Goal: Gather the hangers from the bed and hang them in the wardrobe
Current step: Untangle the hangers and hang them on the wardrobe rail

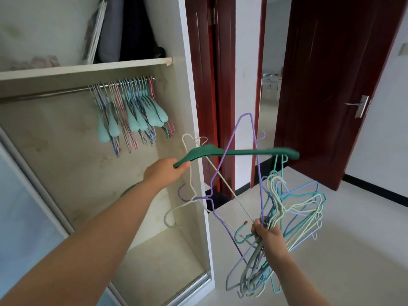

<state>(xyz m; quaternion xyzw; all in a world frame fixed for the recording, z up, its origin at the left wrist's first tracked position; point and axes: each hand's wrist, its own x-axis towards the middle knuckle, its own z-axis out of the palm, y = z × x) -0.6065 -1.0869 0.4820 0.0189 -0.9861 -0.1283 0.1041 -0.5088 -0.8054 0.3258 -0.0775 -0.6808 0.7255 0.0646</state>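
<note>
The left hand [164, 171] grips one end of a dark green hanger [238, 152], fingers curled round its tip, and holds it roughly level in front of the open wardrobe [196, 120]. A purple wire hanger [256, 151] and a white wire hanger [187, 164] are caught on the green one and dangle from it. Judgement: the green hanger is being drawn away from the rest so that it can go up singly, and the two wire ones have snagged and come with it.

The right hand [268, 237] is closed round a bundle of hangers [293, 208], wire ones in teal, cream and pale blue, held low and to the right over the floor [353, 239]. The lower ends of the snagged purple and white hangers run down to this fist. The grip gathers many frames at one crossing point, which keeps the stock together while the other hand works.

Wardrobe contents: a rail [55, 92] under the shelf [88, 68] carries a dense group of hung hangers [132, 111], mint plastic and thin striped wire, packed toward its right end. The rail to their left is bare. Above the shelf stand folded dark textiles [136, 29] and a flat pale item; detail is blurred.

Task status, as judged: partly complete. No bed is in view. A red door [331, 85] stands open, far right.
</note>
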